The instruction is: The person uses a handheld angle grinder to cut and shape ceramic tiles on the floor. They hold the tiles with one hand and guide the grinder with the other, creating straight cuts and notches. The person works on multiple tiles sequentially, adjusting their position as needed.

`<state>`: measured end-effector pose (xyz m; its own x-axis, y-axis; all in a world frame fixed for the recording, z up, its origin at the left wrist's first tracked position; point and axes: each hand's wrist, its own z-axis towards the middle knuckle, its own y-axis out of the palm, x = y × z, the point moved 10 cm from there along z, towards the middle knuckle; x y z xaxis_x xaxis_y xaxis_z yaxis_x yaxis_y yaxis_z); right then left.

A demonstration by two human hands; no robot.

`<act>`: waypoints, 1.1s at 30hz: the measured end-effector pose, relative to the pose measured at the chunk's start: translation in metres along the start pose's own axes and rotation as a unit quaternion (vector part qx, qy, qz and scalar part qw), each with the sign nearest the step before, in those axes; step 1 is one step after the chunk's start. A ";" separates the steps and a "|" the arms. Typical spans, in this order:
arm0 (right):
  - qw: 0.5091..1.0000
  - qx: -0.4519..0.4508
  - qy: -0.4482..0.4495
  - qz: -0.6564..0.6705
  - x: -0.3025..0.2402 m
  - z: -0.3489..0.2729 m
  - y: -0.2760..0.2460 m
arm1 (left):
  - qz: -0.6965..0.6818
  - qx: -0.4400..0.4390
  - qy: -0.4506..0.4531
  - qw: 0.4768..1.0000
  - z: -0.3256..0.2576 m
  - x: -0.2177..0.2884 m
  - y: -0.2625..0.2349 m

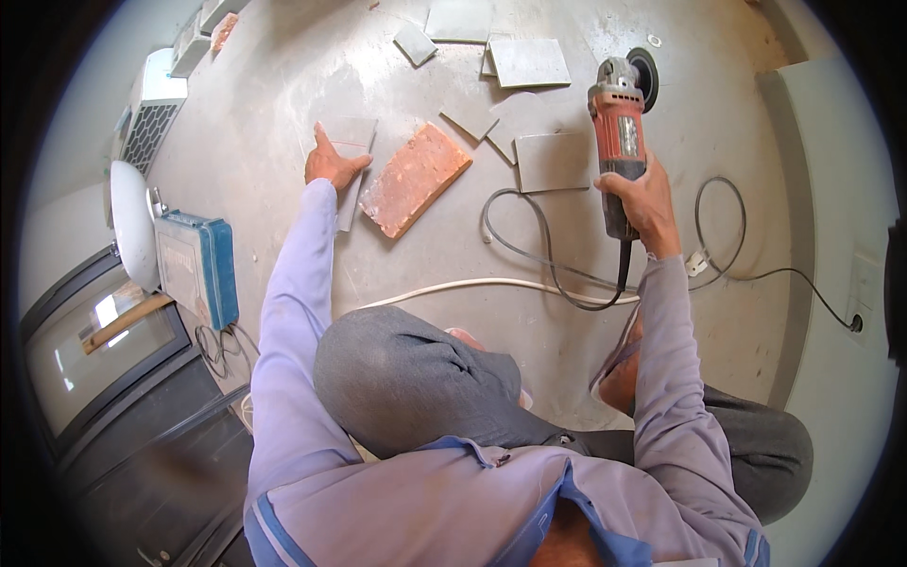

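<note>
"As the grey, smooth floor (425, 260) spreads below, where's the red-and-black cylindrical angle grinder (619, 132)?"

"Grasped in the right hand (645, 197), long axis pointing forward, its round black disc (644, 79) farthest."

"And the orange, rectangular clay brick (416, 180)?"

"Between the hands, nearer the left, slanting away rightward."

"The thin, grey, flat tile piece (361, 134)?"

"Under the left hand (333, 168), leftward of grinder and brick; thumb and forefinger spread."
</note>
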<state>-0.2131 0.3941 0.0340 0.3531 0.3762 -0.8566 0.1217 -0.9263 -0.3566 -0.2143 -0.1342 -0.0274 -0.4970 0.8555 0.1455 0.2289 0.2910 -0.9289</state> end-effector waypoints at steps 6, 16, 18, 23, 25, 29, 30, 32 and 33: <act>1.000 0.008 0.009 0.014 0.019 -0.009 -0.004 | 0.003 0.012 0.011 1.000 0.002 0.020 0.030; 1.000 0.013 -0.001 0.005 0.010 -0.012 0.000 | 0.215 -0.017 0.561 0.799 -0.014 0.260 0.085; 1.000 0.013 -0.002 0.012 0.006 -0.014 0.000 | 0.235 -0.030 0.562 0.792 -0.013 0.261 0.081; 1.000 0.006 -0.012 0.021 -0.006 -0.014 0.006 | 0.033 -0.033 0.411 0.910 -0.006 0.226 0.018; 1.000 0.006 -0.015 0.026 -0.014 -0.014 0.013 | -0.148 -0.095 0.271 0.946 -0.011 0.188 0.004; 0.998 -0.020 -0.066 0.008 -0.042 -0.002 0.041 | -0.417 -0.156 0.035 0.895 -0.071 0.130 0.048; 0.996 -0.031 -0.084 -0.010 -0.050 -0.003 0.054 | -0.467 -0.135 0.008 0.874 -0.078 0.121 0.052; 0.995 -0.061 -0.077 -0.007 -0.051 -0.009 0.074 | -0.565 -0.102 -0.045 0.818 -0.093 0.109 0.072; 0.994 -0.077 -0.073 -0.005 -0.051 -0.013 0.083 | -0.540 -0.096 -0.048 0.835 -0.096 0.104 0.078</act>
<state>-0.2088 0.2977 0.0530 0.2141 0.3743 -0.9022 0.2685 -0.9106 -0.3141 -0.1675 0.0191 -0.0519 -0.5633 0.0144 0.8261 -0.2709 0.9414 -0.2011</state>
